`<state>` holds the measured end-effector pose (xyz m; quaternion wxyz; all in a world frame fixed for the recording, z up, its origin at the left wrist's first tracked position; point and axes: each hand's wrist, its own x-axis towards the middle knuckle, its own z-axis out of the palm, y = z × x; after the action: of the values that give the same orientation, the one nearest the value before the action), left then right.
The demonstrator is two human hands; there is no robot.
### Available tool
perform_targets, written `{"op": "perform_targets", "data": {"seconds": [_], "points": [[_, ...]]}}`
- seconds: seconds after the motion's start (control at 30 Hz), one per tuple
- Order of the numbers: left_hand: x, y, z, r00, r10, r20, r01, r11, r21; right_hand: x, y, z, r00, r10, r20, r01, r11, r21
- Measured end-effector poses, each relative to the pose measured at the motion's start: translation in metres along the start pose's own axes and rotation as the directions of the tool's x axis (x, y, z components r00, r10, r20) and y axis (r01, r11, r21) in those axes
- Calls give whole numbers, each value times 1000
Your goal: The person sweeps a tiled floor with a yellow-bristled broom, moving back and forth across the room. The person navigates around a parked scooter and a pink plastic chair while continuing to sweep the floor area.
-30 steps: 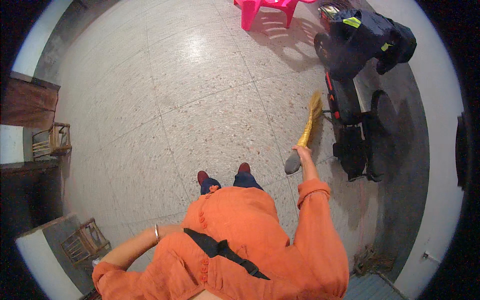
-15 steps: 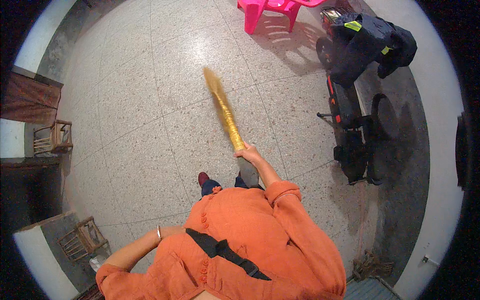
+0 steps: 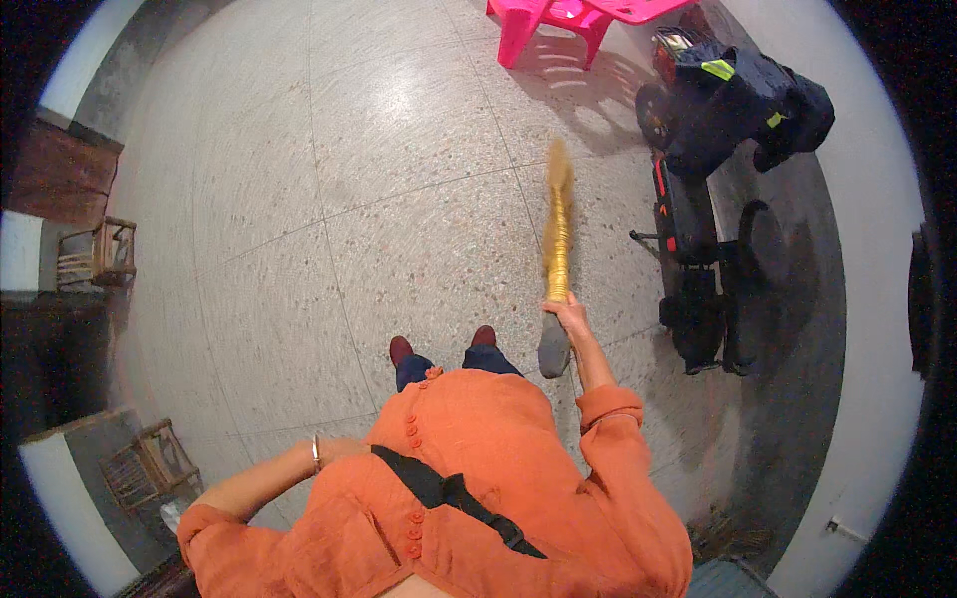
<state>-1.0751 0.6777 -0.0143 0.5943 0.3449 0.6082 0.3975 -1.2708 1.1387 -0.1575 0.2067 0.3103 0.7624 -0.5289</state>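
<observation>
My right hand is closed round the grey grip of a broom, just below its yellow-bound neck. The broom points away from me over the speckled floor, and its straw tip is smeared by motion. Whether the tip touches the floor, I cannot tell. Behind my hand the grey end of the grip sticks out toward me. My left hand rests against my waist, a bracelet on its wrist. Its fingers are hidden by my orange shirt.
Along the right wall stands a black scooter with a dark jacket draped over it. A pink plastic chair is at the far right. Two small wooden chairs stand along the left side, near a dark doorway.
My right hand has swung the broom to the right, from in front of my body toward the scooter. Both my shoes now show. My left hand stays at my waist.
</observation>
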Motion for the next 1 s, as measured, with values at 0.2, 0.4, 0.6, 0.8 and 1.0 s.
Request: {"op": "perform_targets", "data": {"seconds": [0.2,0.4,0.6,0.8,1.0], "points": [[-12,-10,11,999,17,-32,-17,1000,-12,8,-23,23,970,200,-136,-192,979,69],[-29,-19,22,998,15,-67,-17,1000,-20,-26,-47,134,988,102,114,-96,994,-58],[-42,-25,26,998,21,-67,-22,1000,-15,-57,-53,233,884,-45,465,60,998,-19],[-47,-33,31,996,37,-76,-39,999,-24,-96,-95,217,632,30,775,-149,985,84],[-45,-34,29,995,63,-78,-64,998,-11,-119,-94,155,786,18,618,-157,973,171]]}}
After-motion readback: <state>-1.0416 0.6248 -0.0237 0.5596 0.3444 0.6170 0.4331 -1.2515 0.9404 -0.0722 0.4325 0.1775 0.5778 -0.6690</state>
